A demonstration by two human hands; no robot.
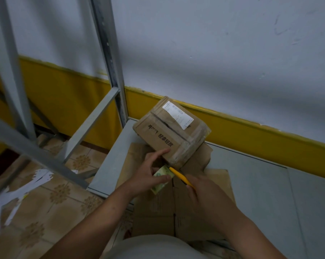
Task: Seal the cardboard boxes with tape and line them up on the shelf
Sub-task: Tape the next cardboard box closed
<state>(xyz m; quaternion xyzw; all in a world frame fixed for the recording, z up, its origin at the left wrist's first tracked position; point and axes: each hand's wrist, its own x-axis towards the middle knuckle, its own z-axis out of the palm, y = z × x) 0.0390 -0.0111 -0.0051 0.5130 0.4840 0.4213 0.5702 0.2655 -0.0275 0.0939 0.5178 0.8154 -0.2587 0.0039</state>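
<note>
Touching the box (pixel 169 131), left hand (pixel 150 171) holds tape (pixel 160 179); right hand (pixel 200 191) grips yellow cutter (pixel 180 176).

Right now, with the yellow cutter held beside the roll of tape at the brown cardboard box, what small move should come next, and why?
Probably draw the yellow cutter across the tape between roll and box. The left hand grips the tape roll beside the brown cardboard box, forefinger on it, and the right hand holds the cutter tip there.
</note>
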